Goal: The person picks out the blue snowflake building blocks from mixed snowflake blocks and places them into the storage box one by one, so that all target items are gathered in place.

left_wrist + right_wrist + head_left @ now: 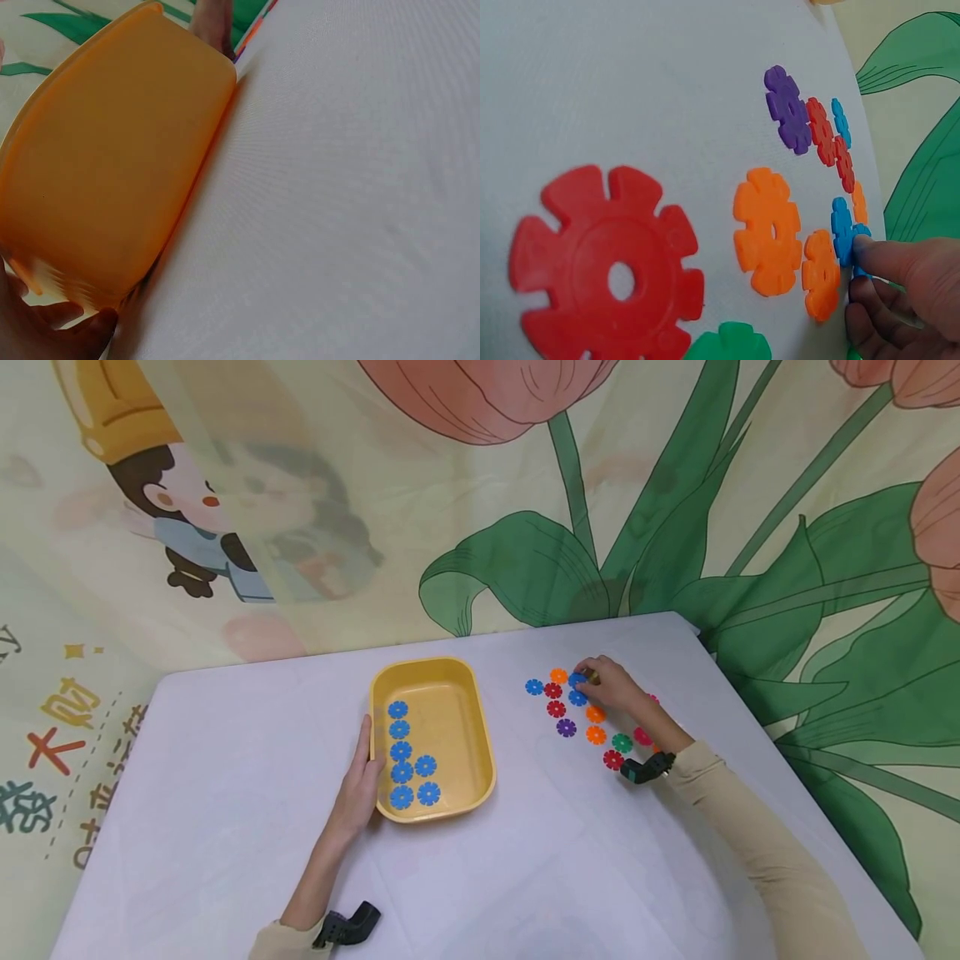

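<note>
My left hand (358, 793) grips the left side of a yellow tray (472, 735), its fingers along the outer wall. Blue snowflake-shaped plastic discs (401, 750) lie in the tray, most in a column along its left side. To the right of the tray, my right hand (611, 683) is over the loose discs. Its thumb and fingers pinch a blue disc (860, 234) at the far side of the group. Another blue disc (577, 697) lies just beside the fingertips. The left wrist view shows the tray's outer wall (120, 150) with fingers at its lower corner.
Around the right hand lie orange discs (596, 735), red discs (556, 709), a purple disc (566, 727), a green disc (622, 742) and a blue disc (534, 687). Some pink discs (642, 737) are partly under the right forearm. A white cloth (247, 760) covers the table.
</note>
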A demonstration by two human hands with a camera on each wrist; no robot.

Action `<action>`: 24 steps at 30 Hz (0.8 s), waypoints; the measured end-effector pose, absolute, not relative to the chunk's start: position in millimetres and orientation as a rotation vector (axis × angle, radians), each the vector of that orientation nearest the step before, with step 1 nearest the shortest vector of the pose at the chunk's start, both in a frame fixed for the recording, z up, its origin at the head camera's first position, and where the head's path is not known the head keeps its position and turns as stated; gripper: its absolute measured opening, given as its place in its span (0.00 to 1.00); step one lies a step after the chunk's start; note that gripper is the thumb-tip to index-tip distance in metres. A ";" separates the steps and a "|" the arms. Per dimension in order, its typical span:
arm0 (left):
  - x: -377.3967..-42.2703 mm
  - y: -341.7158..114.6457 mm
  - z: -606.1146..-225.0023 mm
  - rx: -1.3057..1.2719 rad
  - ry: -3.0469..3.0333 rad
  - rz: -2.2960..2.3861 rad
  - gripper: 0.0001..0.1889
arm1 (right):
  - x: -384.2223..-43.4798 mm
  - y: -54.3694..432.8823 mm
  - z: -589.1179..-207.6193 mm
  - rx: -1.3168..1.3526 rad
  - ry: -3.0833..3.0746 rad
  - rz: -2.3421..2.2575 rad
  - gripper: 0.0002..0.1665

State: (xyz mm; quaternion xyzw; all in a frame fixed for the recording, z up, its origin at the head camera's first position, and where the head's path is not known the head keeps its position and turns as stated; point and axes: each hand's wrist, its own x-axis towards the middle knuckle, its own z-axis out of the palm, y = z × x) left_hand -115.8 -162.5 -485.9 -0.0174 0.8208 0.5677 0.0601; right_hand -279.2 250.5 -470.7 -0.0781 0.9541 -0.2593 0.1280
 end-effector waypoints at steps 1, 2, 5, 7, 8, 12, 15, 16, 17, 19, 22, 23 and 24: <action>-116.0 -162.6 -486.3 -0.053 2.487 1.716 0.34 | -278.8 250.7 -471.0 -0.224 2.776 -0.760 0.20; -116.0 -162.6 -486.7 -0.053 2.488 1.716 0.34 | -278.5 251.0 -471.4 -0.221 2.777 -0.766 0.21; -116.0 -162.7 -486.4 -0.061 2.485 1.709 0.34 | -277.8 251.5 -472.8 -0.208 2.783 -0.773 0.21; -114.9 -161.5 -480.5 -0.077 2.471 1.703 0.34 | -277.2 251.9 -473.7 -0.198 2.788 -0.776 0.21; -113.2 -160.1 -474.6 -0.082 2.463 1.702 0.34 | -276.6 252.3 -474.1 -0.194 2.791 -0.783 0.21; -113.2 -159.4 -474.4 -0.075 2.471 1.703 0.34 | -273.3 255.1 -477.7 -0.177 2.809 -0.854 0.20; -115.2 -161.4 -484.8 -0.055 2.493 1.711 0.33 | -270.9 257.7 -480.6 -0.190 2.830 -0.912 0.19; -114.9 -161.2 -485.0 -0.052 2.495 1.713 0.33 | -270.4 258.5 -481.7 -0.196 2.836 -0.930 0.18; -114.8 -161.1 -484.7 -0.054 2.495 1.712 0.33 | -270.2 259.1 -482.5 -0.204 2.842 -0.945 0.18; -114.7 -161.0 -484.8 -0.054 2.497 1.712 0.33 | -269.4 260.5 -483.6 -0.216 2.850 -0.976 0.17; -114.9 -161.0 -486.0 -0.062 2.503 1.709 0.33 | -268.6 262.1 -485.7 -0.228 2.844 -1.025 0.16; -115.1 -161.2 -486.6 -0.067 2.502 1.708 0.33 | -268.2 262.4 -485.8 -0.231 2.839 -1.039 0.17; -115.2 -161.3 -487.2 -0.072 2.502 1.708 0.33 | -267.8 262.7 -486.1 -0.234 2.832 -1.051 0.17</action>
